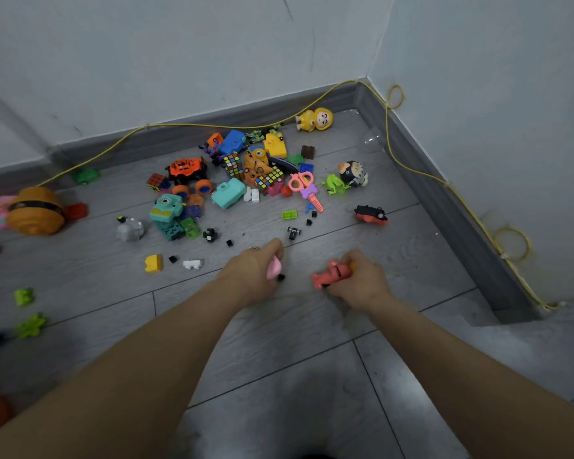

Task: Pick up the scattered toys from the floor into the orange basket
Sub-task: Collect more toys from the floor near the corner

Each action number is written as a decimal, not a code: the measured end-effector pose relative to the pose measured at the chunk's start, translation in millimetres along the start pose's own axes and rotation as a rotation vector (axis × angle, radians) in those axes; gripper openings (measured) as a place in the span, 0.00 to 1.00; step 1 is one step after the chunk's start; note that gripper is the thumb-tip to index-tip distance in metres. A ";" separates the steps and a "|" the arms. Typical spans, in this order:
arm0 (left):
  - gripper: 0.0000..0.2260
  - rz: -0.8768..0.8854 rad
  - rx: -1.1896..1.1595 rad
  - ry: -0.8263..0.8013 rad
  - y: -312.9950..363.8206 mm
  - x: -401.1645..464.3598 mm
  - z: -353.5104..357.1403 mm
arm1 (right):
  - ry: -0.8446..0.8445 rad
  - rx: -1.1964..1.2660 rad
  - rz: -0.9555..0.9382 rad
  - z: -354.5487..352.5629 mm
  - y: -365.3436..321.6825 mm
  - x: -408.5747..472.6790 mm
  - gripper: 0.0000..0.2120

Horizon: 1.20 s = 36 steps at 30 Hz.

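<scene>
Holding a pink toy (274,268), the left hand (253,270) curls its fingers around it near the floor. The right hand (358,280) grips a red toy (332,274). More toys (239,167) lie far behind them by the wall.

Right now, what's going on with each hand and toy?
Left hand: curled around a pink toy.
Right hand: gripping a coral-red toy.
Orange monster truck: upright on its wheels.
Pink scissors: lying flat, closed.
Yellow doll: lying on its side by the wall.
Yellow brick: loose on the floor.
</scene>
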<state>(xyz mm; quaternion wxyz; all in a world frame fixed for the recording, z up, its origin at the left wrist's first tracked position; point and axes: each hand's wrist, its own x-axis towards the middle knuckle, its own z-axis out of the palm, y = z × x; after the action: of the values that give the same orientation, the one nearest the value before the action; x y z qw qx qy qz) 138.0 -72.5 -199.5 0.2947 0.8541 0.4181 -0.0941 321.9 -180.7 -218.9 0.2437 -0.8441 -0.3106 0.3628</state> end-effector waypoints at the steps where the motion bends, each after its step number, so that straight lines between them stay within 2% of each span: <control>1: 0.12 0.000 -0.019 0.013 -1.9 -3.9 -7.1 | -0.015 0.066 0.021 -0.9 -6.3 -0.8 0.16; 5: 0.17 -0.053 -0.169 0.085 -23.9 -35.2 -58.0 | -0.201 0.421 0.066 3.5 -58.9 -18.6 0.19; 8: 0.19 -0.081 -0.264 0.249 -52.6 -80.0 -114.3 | -0.420 0.655 -0.001 16.4 -130.5 -41.4 0.19; 11: 0.19 -0.149 -0.332 0.419 -93.0 -141.3 -174.9 | -0.591 0.677 -0.184 43.5 -219.0 -80.9 0.18; 14: 0.19 -0.269 -0.316 0.509 -144.3 -218.6 -225.5 | -0.766 0.660 -0.360 78.9 -306.6 -136.0 0.20; 16: 0.19 -0.360 -0.391 0.513 -176.5 -277.7 -247.1 | -0.882 0.593 -0.464 104.8 -355.9 -182.6 0.20; 19: 0.19 -0.514 -0.481 0.433 -218.9 -359.5 -253.8 | -0.991 0.385 -0.581 148.5 -398.6 -244.1 0.20; 22: 0.21 -0.734 -0.524 0.224 -249.8 -423.8 -233.4 | -1.133 0.078 -0.670 190.2 -408.3 -286.9 0.20; 25: 0.31 -0.972 -0.550 -0.045 -261.9 -459.1 -208.4 | -1.263 -0.415 -0.730 219.7 -394.7 -307.5 0.28; 27: 0.37 -1.065 -0.423 -0.167 -267.9 -464.5 -201.8 | -1.222 -0.612 -0.811 232.1 -382.3 -308.6 0.31; 28: 0.37 -1.086 -0.342 -0.195 -270.2 -462.0 -201.1 | -1.172 -0.623 -0.857 234.2 -377.8 -305.8 0.30; 30: 0.30 -1.073 -0.165 -0.170 -273.2 -449.3 -204.7 | -1.088 -0.534 -0.905 232.2 -373.7 -293.2 0.23; 32: 0.20 -0.947 0.077 -0.066 -268.5 -422.6 -211.7 | -0.989 -0.418 -0.882 219.7 -370.9 -271.0 0.18; 34: 0.14 -0.733 0.281 0.081 -252.5 -382.6 -217.8 | -0.852 -0.318 -0.841 198.7 -361.1 -239.5 0.13; 36: 0.11 -0.535 0.331 0.206 -224.7 -336.3 -218.4 | -0.724 -0.286 -0.774 174.1 -340.1 -199.9 0.11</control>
<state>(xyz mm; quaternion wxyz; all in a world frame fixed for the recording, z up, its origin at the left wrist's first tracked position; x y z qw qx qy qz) -266.5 -59.8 18.6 0.0731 0.7552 0.6343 -0.1481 -38.0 -54.4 -17.7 0.1200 -0.5141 -0.7087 0.4681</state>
